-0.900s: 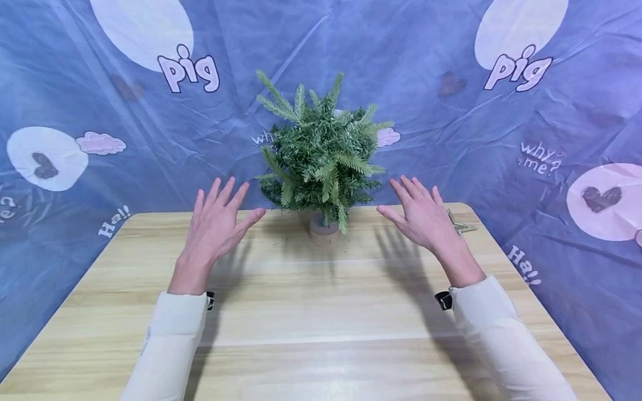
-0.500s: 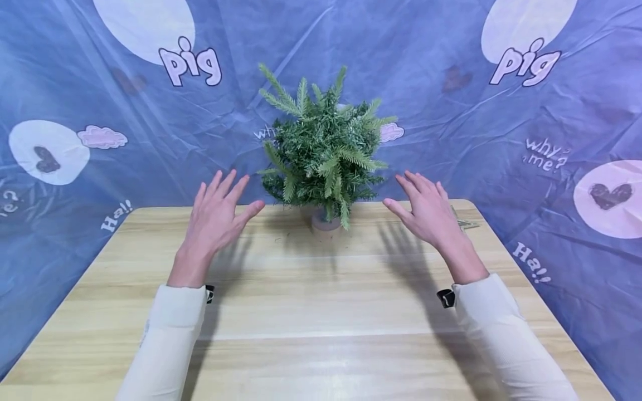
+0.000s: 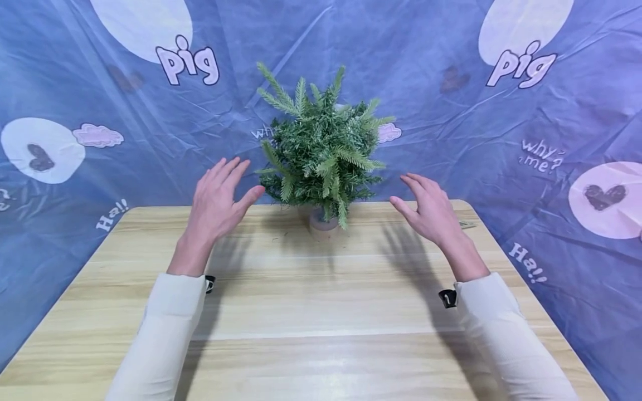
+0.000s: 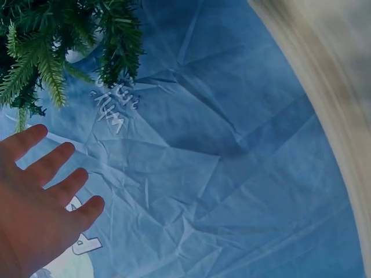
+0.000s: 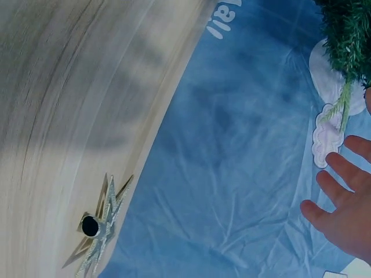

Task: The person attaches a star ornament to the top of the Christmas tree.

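Observation:
A small artificial pine tree (image 3: 323,159) with a round pale base (image 3: 323,227) stands upright near the table's back edge. To its left my left hand (image 3: 214,203) is held in the air with the fingers extended, touching nothing. On the other side my right hand (image 3: 430,214) hovers with its fingers apart from the branches. In the left wrist view the spread fingers show below the tree's branches (image 4: 43,52). A gold glittery star (image 5: 101,226) with a dark-holed socket lies on the table, mostly hidden behind my right hand in the head view.
The wooden table (image 3: 321,312) has its back edge close to a blue printed cloth (image 3: 411,50). This cloth also hangs along the left and right sides.
My left hand has risen slightly. My right hand has drawn a little to the right, its fingers closer together, covering more of the star. The tree stands where it was.

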`<control>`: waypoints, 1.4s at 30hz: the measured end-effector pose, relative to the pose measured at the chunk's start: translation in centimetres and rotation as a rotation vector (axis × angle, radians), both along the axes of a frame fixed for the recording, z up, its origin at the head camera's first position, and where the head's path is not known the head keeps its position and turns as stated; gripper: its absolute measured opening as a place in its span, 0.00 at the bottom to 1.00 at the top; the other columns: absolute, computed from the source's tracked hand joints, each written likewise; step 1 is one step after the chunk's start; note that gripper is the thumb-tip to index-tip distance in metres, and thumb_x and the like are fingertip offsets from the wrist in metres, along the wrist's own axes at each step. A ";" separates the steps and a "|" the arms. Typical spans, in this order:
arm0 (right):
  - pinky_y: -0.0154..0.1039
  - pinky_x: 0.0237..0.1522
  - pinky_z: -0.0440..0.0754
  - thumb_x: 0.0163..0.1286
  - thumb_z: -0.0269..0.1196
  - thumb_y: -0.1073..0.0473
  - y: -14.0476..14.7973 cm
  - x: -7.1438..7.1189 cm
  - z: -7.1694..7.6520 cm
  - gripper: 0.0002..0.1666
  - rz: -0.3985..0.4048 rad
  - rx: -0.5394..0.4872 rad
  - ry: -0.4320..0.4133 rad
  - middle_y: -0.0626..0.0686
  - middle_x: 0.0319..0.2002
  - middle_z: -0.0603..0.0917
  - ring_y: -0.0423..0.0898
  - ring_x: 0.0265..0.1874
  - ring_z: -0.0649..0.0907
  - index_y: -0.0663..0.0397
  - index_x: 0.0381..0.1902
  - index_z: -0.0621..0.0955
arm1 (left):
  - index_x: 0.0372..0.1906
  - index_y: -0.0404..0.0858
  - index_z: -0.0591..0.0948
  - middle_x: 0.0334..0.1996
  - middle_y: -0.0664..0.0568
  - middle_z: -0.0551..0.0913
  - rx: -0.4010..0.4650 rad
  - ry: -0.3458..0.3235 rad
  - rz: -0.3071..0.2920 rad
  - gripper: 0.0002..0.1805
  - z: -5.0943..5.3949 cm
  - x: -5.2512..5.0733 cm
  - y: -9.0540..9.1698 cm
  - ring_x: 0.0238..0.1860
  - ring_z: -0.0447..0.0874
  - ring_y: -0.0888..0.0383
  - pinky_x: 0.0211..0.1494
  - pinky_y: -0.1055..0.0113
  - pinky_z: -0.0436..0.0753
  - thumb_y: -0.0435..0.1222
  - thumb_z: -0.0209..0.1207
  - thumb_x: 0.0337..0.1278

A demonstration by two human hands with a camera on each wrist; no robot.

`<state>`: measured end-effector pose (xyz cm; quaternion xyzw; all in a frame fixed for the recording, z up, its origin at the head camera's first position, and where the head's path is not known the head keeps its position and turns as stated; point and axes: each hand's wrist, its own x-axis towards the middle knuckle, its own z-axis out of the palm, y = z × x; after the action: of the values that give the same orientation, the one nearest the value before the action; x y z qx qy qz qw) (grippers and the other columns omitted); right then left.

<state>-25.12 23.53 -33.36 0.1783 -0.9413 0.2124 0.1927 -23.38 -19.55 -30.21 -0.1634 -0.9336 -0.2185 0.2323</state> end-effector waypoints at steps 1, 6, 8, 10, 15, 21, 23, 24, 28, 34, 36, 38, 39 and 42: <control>0.69 0.69 0.58 0.77 0.58 0.43 0.1 0.0 0.0 0.37 0.001 -0.007 -0.007 0.67 0.72 0.67 0.69 0.71 0.63 0.64 0.72 0.69 | 0.76 0.40 0.67 0.76 0.41 0.64 0.009 0.005 -0.002 0.46 0.1 -0.1 0.1 0.78 0.52 0.41 0.78 0.39 0.49 0.69 0.44 0.69; 0.68 0.71 0.56 0.78 0.59 0.45 0.9 -0.4 -0.2 0.37 0.011 -0.027 -0.061 0.67 0.73 0.66 0.68 0.72 0.62 0.64 0.73 0.69 | 0.76 0.41 0.68 0.76 0.42 0.65 0.058 0.014 -0.023 0.48 0.8 -0.4 0.4 0.78 0.53 0.43 0.76 0.37 0.51 0.72 0.43 0.66; 0.68 0.71 0.57 0.78 0.58 0.45 1.3 -0.6 -0.2 0.37 0.016 -0.029 -0.077 0.67 0.72 0.67 0.68 0.72 0.62 0.64 0.73 0.69 | 0.76 0.42 0.68 0.76 0.43 0.65 0.068 0.016 -0.031 0.48 1.0 -0.6 0.5 0.78 0.53 0.43 0.76 0.36 0.52 0.72 0.43 0.66; 0.68 0.70 0.58 0.78 0.58 0.44 1.7 -0.6 -0.3 0.36 0.015 -0.030 -0.088 0.68 0.71 0.68 0.69 0.71 0.64 0.64 0.73 0.69 | 0.76 0.42 0.68 0.75 0.43 0.65 0.072 0.023 -0.035 0.48 1.3 -0.7 0.6 0.78 0.53 0.43 0.75 0.35 0.53 0.72 0.43 0.66; 0.69 0.68 0.61 0.79 0.56 0.43 2.4 -0.7 -0.5 0.36 0.007 -0.046 -0.104 0.69 0.69 0.70 0.70 0.69 0.66 0.63 0.72 0.70 | 0.76 0.43 0.68 0.76 0.45 0.65 0.076 0.017 -0.032 0.48 1.9 -1.0 0.9 0.78 0.53 0.45 0.75 0.35 0.53 0.72 0.43 0.65; 0.68 0.67 0.62 0.79 0.57 0.44 2.9 -1.0 -1.1 0.35 0.022 -0.079 -0.098 0.69 0.68 0.71 0.69 0.69 0.67 0.64 0.71 0.70 | 0.77 0.44 0.67 0.76 0.46 0.65 0.124 0.000 -0.048 0.49 2.4 -1.3 1.3 0.78 0.53 0.47 0.77 0.40 0.50 0.73 0.42 0.64; 0.68 0.67 0.62 0.79 0.57 0.45 3.1 -1.0 -1.3 0.35 0.027 -0.083 -0.098 0.69 0.68 0.72 0.69 0.69 0.67 0.64 0.71 0.71 | 0.77 0.44 0.67 0.76 0.46 0.66 0.144 0.000 -0.060 0.49 2.6 -1.5 1.5 0.78 0.54 0.46 0.78 0.41 0.50 0.74 0.42 0.64; 0.68 0.67 0.62 0.79 0.57 0.45 3.2 -1.0 -1.5 0.34 0.030 -0.084 -0.099 0.69 0.68 0.72 0.69 0.69 0.67 0.64 0.71 0.71 | 0.77 0.44 0.67 0.76 0.47 0.65 0.152 -0.002 -0.066 0.49 2.7 -1.5 1.6 0.78 0.54 0.47 0.78 0.42 0.50 0.74 0.42 0.64; 0.68 0.67 0.63 0.79 0.57 0.46 3.6 -1.1 -1.9 0.34 0.046 -0.081 -0.107 0.70 0.67 0.72 0.70 0.68 0.68 0.66 0.70 0.71 | 0.78 0.46 0.66 0.76 0.47 0.65 0.190 -0.010 -0.084 0.51 3.2 -1.7 1.9 0.78 0.55 0.47 0.78 0.42 0.51 0.76 0.41 0.61; 0.68 0.66 0.63 0.79 0.57 0.47 4.7 -1.2 -2.5 0.34 0.050 -0.076 -0.136 0.71 0.66 0.73 0.70 0.67 0.68 0.67 0.70 0.71 | 0.78 0.51 0.64 0.77 0.52 0.63 0.230 -0.043 -0.115 0.49 4.0 -2.0 2.3 0.78 0.54 0.51 0.77 0.39 0.52 0.76 0.42 0.60; 0.68 0.66 0.62 0.79 0.57 0.47 5.0 -1.2 -2.8 0.34 0.043 -0.068 -0.130 0.72 0.65 0.73 0.71 0.67 0.68 0.68 0.69 0.71 | 0.78 0.51 0.64 0.77 0.53 0.63 0.228 -0.054 -0.123 0.49 4.2 -2.1 2.5 0.78 0.53 0.51 0.77 0.39 0.52 0.76 0.42 0.60; 0.68 0.66 0.62 0.79 0.58 0.47 5.3 -1.3 -3.0 0.34 0.035 -0.055 -0.121 0.73 0.65 0.73 0.72 0.66 0.68 0.69 0.69 0.71 | 0.78 0.51 0.64 0.77 0.53 0.63 0.221 -0.056 -0.132 0.49 4.3 -2.3 2.6 0.78 0.53 0.52 0.77 0.40 0.52 0.76 0.42 0.61; 0.68 0.66 0.62 0.78 0.58 0.47 5.4 -1.3 -3.0 0.34 0.034 -0.051 -0.119 0.73 0.65 0.73 0.72 0.66 0.68 0.69 0.69 0.71 | 0.78 0.50 0.64 0.77 0.53 0.63 0.217 -0.055 -0.133 0.49 4.3 -2.3 2.7 0.78 0.53 0.52 0.77 0.40 0.52 0.76 0.42 0.61; 0.68 0.66 0.62 0.78 0.58 0.48 5.6 -1.3 -3.1 0.34 0.028 -0.048 -0.114 0.73 0.64 0.73 0.72 0.66 0.68 0.70 0.68 0.72 | 0.78 0.49 0.65 0.77 0.53 0.63 0.210 -0.049 -0.139 0.49 4.4 -2.5 2.9 0.78 0.54 0.52 0.78 0.43 0.53 0.76 0.43 0.61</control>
<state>-26.45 29.17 -36.48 0.1745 -0.9427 0.2477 0.1398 -25.85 -16.69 -25.80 -0.1969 -0.8973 -0.3347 0.2097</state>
